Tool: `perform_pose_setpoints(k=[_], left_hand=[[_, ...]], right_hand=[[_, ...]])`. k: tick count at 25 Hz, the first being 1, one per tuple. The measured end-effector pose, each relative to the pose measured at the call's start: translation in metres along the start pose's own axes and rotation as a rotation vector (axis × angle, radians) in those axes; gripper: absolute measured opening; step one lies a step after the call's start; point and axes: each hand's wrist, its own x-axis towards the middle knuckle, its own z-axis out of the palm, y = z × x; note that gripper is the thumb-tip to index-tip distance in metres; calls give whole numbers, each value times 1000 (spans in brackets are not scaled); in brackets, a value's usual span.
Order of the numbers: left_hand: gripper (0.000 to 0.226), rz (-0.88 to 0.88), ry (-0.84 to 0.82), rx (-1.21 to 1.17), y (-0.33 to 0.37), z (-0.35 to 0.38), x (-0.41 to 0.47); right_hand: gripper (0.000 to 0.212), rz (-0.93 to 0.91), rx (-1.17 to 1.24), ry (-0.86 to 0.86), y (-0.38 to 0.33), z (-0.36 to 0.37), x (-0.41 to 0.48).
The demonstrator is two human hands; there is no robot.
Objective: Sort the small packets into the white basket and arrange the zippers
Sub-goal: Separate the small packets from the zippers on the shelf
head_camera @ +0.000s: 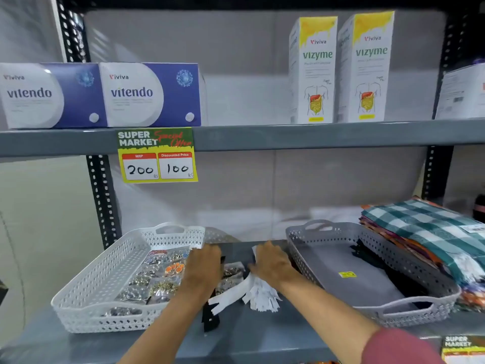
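Note:
A white basket (105, 271) stands at the left of the lower shelf, with several small clear packets (154, 282) of trinkets lying in it. Between the two baskets lie a few more packets (232, 274), a bunch of white zippers (257, 294) and black zippers (211, 317). My left hand (203, 266) rests palm down at the white basket's right rim, over the loose pile. My right hand (273, 261) lies on the upper end of the white zippers, fingers curled; whether it grips them is hidden. Dark zippers (367, 256) lie in the grey basket.
A grey basket (341, 274) with a yellow sticker stands at the right, with a stack of folded checked cloth (430, 232) leaning on its far side. The upper shelf (288, 135) carries boxes and a price tag (157, 156). A black upright (102, 200) stands behind the white basket.

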Motion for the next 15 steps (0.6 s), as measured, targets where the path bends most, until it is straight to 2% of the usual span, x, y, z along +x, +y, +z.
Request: perform_pose_setpoints(k=[4,9,12,15], left_hand=[[23,3,-57,269,3,12,10],[18,27,-59,390,2,26,17],[22,35,-61,389,1,27,19],[23,32,-51,382,1,28,20]], right_hand=[[22,22,64,-69,5,4,3],[13,-38,-2,44,18,-44,1],[22,-58,-257,122,33,-67,-7],[29,-108,-583,106,47,-57,-19]])
